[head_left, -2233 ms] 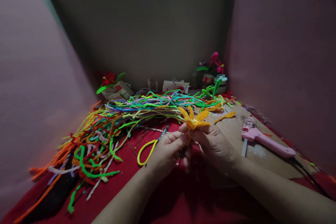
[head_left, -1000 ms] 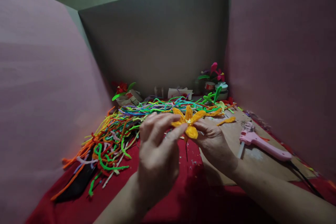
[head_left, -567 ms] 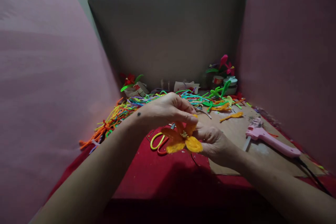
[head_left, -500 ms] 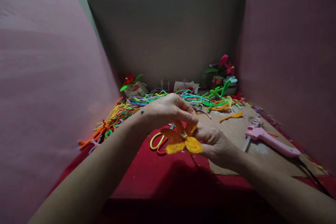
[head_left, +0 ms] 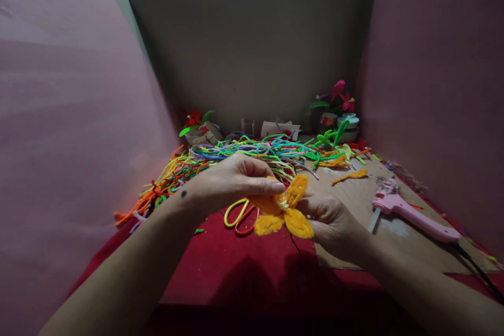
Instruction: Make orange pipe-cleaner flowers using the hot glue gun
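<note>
An orange pipe-cleaner flower (head_left: 298, 223) with a pale beaded centre is held up over the red cloth, its face turned toward me. My left hand (head_left: 240, 178) pinches a petal at its upper left, thumb in front. Behind the flower, my right hand (head_left: 325, 215) is closed around its back; the stem or base it grips is hidden by petals and fingers. Just beyond the flower, scissors (head_left: 244, 220) with one yellow and one red handle loop lie on the cloth, their blades covered by my left hand.
A heap of coloured pipe cleaners (head_left: 236, 149) spreads behind my hands. On the cardboard (head_left: 350, 202) at right rest a pink glue gun (head_left: 417, 215), its cord running right, and a loose orange petal (head_left: 350, 176). Jars (head_left: 347, 126) with finished flowers stand at the back, and pink walls flank both sides.
My left thumb and fingers have shifted from the upper right petal to one at the upper left. The flower has moved slightly right and faces me more fully.
</note>
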`<state>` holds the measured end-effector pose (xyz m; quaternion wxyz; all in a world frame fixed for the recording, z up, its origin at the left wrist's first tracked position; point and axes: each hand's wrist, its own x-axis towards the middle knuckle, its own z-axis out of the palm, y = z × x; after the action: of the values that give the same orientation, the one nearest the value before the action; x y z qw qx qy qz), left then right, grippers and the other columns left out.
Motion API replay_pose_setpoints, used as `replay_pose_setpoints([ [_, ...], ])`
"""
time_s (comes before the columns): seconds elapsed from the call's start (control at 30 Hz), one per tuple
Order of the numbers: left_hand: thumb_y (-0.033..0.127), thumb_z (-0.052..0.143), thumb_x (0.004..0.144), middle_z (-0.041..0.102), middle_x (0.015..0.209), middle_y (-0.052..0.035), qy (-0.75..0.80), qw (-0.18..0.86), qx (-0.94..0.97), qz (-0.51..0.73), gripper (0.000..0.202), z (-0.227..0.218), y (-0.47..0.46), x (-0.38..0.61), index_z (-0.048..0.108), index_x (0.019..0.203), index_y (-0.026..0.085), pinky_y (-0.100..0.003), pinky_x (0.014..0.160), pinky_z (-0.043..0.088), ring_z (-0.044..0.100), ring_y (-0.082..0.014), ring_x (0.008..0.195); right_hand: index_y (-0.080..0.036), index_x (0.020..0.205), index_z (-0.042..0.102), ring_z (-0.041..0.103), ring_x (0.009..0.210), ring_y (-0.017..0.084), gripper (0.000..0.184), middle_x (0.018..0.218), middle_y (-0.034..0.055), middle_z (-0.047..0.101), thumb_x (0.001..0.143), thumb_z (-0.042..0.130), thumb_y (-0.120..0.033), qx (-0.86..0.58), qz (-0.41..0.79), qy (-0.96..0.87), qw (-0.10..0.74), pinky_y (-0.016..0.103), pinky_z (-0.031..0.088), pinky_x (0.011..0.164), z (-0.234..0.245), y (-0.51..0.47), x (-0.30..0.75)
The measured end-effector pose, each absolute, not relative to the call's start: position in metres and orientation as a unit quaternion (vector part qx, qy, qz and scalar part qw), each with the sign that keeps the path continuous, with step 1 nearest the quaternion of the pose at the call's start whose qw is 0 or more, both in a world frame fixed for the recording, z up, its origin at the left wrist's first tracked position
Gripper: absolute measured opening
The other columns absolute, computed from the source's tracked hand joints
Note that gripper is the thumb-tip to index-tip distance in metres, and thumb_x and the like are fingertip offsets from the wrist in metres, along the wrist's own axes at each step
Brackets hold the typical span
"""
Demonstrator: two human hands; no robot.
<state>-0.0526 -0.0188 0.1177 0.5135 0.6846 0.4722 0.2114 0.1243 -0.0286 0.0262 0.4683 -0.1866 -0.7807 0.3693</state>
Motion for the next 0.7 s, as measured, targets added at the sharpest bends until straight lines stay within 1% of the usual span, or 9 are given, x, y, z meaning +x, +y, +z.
replay_pose_setpoints([
  [0.13, 0.023, 0.065, 0.071, 0.062, 0.062, -0.0006, 0.440, 0.589, 0.645, 0.210, 0.012, 0.109, -0.015, -0.051, 0.065, 0.070, 0.011, -0.017, 0.054, 0.041, 0.054, -0.0066, 0.054, -0.030, 0.088, 0.073, 0.058, 0.067, 0.012, 0.015, 0.080, 0.0004, 0.069, 0.079, 0.061, -0.030, -0.156, 0.434, -0.756, 0.465, 0.027, 0.047, 0.071, 0.023, -0.029, 0.126],
  [0.2, 0.019, 0.065, 0.070, 0.061, 0.062, 0.0002, 0.403, 0.617, 0.637, 0.226, 0.008, 0.105, -0.012, -0.050, 0.065, 0.070, 0.011, -0.016, 0.053, 0.041, 0.054, -0.0058, 0.053, -0.030, 0.089, 0.073, 0.059, 0.068, 0.013, 0.016, 0.078, 0.0003, 0.069, 0.078, 0.062, -0.033, -0.152, 0.462, -0.740, 0.465, 0.025, 0.048, 0.069, 0.021, -0.030, 0.127],
  [0.27, 0.018, 0.065, 0.070, 0.061, 0.061, 0.0013, 0.373, 0.638, 0.630, 0.240, 0.007, 0.101, -0.010, -0.048, 0.065, 0.070, 0.011, -0.015, 0.051, 0.040, 0.053, -0.0049, 0.052, -0.030, 0.091, 0.073, 0.060, 0.070, 0.013, 0.017, 0.077, 0.0008, 0.068, 0.078, 0.063, -0.034, -0.155, 0.482, -0.728, 0.462, 0.024, 0.048, 0.067, 0.019, -0.031, 0.129],
  [0.37, 0.017, 0.064, 0.072, 0.061, 0.061, 0.0012, 0.357, 0.655, 0.623, 0.234, 0.006, 0.097, -0.007, -0.046, 0.065, 0.070, 0.012, -0.015, 0.050, 0.039, 0.053, -0.0049, 0.051, -0.029, 0.090, 0.073, 0.059, 0.068, 0.014, 0.019, 0.075, 0.0018, 0.068, 0.077, 0.063, -0.037, -0.154, 0.497, -0.722, 0.456, 0.024, 0.049, 0.063, 0.018, -0.031, 0.131],
  [0.43, 0.017, 0.063, 0.072, 0.061, 0.060, 0.0007, 0.354, 0.660, 0.621, 0.231, 0.006, 0.096, -0.007, -0.045, 0.064, 0.069, 0.012, -0.016, 0.049, 0.039, 0.053, -0.0051, 0.050, -0.028, 0.089, 0.074, 0.059, 0.066, 0.013, 0.018, 0.074, 0.0019, 0.067, 0.076, 0.063, -0.037, -0.152, 0.495, -0.722, 0.459, 0.024, 0.050, 0.063, 0.019, -0.030, 0.132],
  [0.53, 0.018, 0.063, 0.071, 0.060, 0.057, 0.0008, 0.357, 0.654, 0.609, 0.273, 0.008, 0.097, -0.009, -0.043, 0.063, 0.065, 0.012, -0.016, 0.047, 0.037, 0.052, -0.0052, 0.047, -0.028, 0.085, 0.074, 0.058, 0.066, 0.013, 0.016, 0.072, 0.0016, 0.066, 0.075, 0.065, -0.036, -0.157, 0.474, -0.721, 0.480, 0.026, 0.050, 0.067, 0.021, -0.027, 0.132],
  [0.6, 0.019, 0.062, 0.071, 0.061, 0.058, 0.0005, 0.375, 0.627, 0.612, 0.303, 0.009, 0.100, -0.013, -0.043, 0.064, 0.065, 0.012, -0.017, 0.048, 0.037, 0.052, -0.0053, 0.049, -0.026, 0.081, 0.075, 0.059, 0.072, 0.015, 0.014, 0.070, 0.0016, 0.065, 0.075, 0.065, -0.034, -0.166, 0.459, -0.720, 0.493, 0.028, 0.050, 0.072, 0.020, -0.025, 0.133],
  [0.7, 0.021, 0.061, 0.074, 0.062, 0.062, -0.0002, 0.413, 0.577, 0.630, 0.316, 0.012, 0.103, -0.020, -0.040, 0.064, 0.067, 0.012, -0.017, 0.051, 0.038, 0.053, -0.0053, 0.052, -0.024, 0.077, 0.074, 0.060, 0.081, 0.017, 0.013, 0.067, 0.0018, 0.064, 0.074, 0.066, -0.034, -0.173, 0.459, -0.716, 0.498, 0.029, 0.049, 0.075, 0.018, -0.024, 0.134],
])
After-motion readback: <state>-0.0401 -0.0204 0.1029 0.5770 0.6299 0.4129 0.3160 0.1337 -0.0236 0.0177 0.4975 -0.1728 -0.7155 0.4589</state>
